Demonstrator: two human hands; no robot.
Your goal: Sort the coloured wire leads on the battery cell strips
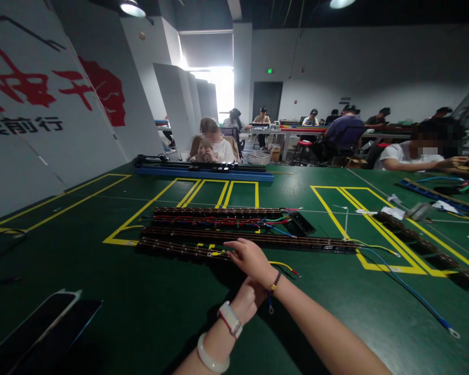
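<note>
My right hand [252, 260] reaches leftward over the nearest dark strip [175, 249], which carries copper-coloured lines. Its fingers are stretched and apart, close to a short yellow wire with a ring terminal [214, 253]. Just below, my left hand [250, 298], with a watch and a pale bangle at the wrist, is curled closed. The right wrist crosses over it and hides its fingertips. A blue wire end with a ring terminal [271, 307] hangs out beside the two hands; whether the left hand grips it is hidden. Another yellow wire with a red end [289, 268] sticks out right of the strip.
Behind lie a longer strip [320, 242], a strip with red and blue wires [211, 221] and a black box [300, 224]. A long blue wire [414, 299] trails right. Dark panels [42, 328] lie at left, a blue rail [203, 175] at the far edge. Co-workers sit beyond.
</note>
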